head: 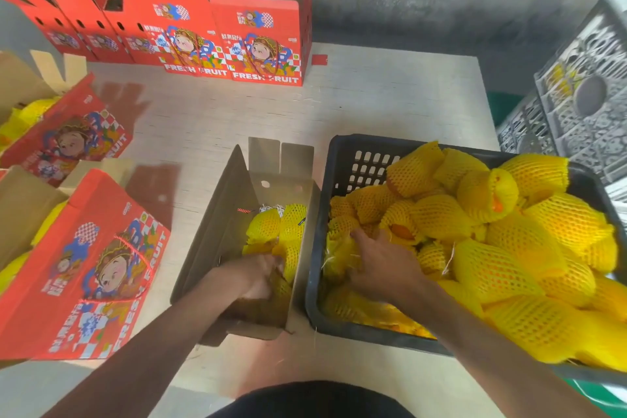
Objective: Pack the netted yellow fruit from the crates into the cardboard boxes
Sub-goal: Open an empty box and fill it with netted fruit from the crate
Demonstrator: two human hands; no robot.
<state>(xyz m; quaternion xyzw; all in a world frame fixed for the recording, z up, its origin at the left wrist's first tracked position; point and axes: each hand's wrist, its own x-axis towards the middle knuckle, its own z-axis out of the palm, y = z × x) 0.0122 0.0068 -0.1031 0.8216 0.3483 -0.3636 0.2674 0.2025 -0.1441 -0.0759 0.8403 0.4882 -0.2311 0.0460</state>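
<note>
On the table, box in hand: an open cardboard box (pixel 237 241) stands just beside the black crate (pixel 342 159), touching or nearly touching its left wall; a few netted yellow fruit (pixel 268 226) already lie at its far end, and the near end looks unfilled.
Left hand: the left hand (pixel 254 276) is down inside the box, fingers curled; it seems to be setting a netted fruit in place, but blur and shadow hide whether it grips one.
Right hand: the right hand (pixel 380 263) lies spread on the heap in the crate, fingers half open over a netted fruit, not yet closed round it.
Source: the heap of netted fruit (pixel 492 234) rises above the crate's rim, so most of this crate is unpacked; a grey crate (pixel 576 102) behind also shows yellow through its wall.
Done so far: two red boxes at left (pixel 81 268) hold yellow fruit, flaps open.
Left to do: a row of upright red boxes (pixel 217 37) at the far edge waits; their contents cannot be seen. My judgement: early to midway.
</note>
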